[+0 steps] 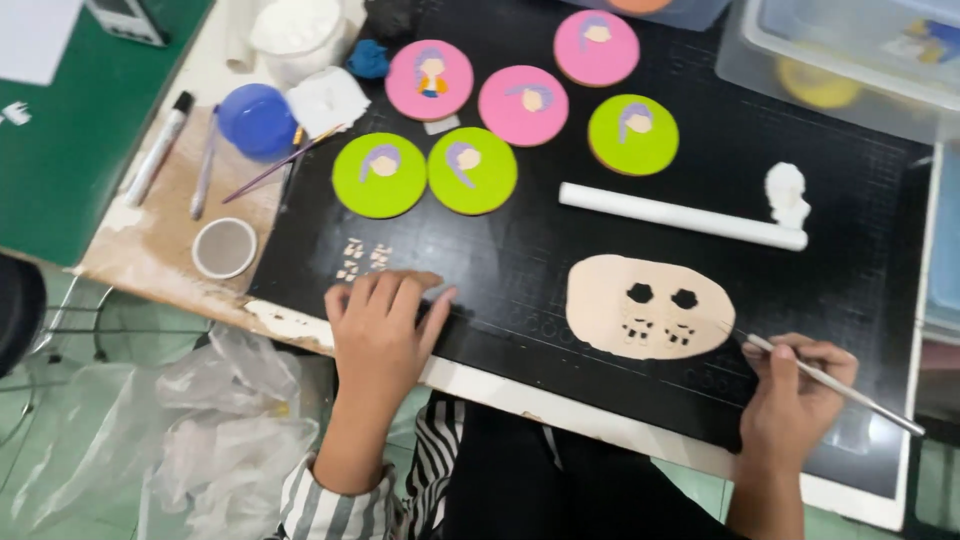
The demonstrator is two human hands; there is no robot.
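Clay work on a black cutting mat (560,250).

On the mat, right of centre: flattened beige clay sheet (650,305) with cut-out holes. Left hand (380,325) spread flat, empty, left of the sheet. Right hand (795,385) pinching a thin metal tool (830,385), tip at the sheet's right edge.

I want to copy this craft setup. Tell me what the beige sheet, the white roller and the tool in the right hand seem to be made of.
Beige sheet: probably soft clay or fondant, matte, with clean holes cut in it. White roller: looks like smooth plastic pipe, slightly glossy; hard to be sure. Tool in the right hand: seems metal, thin with a silvery shine.
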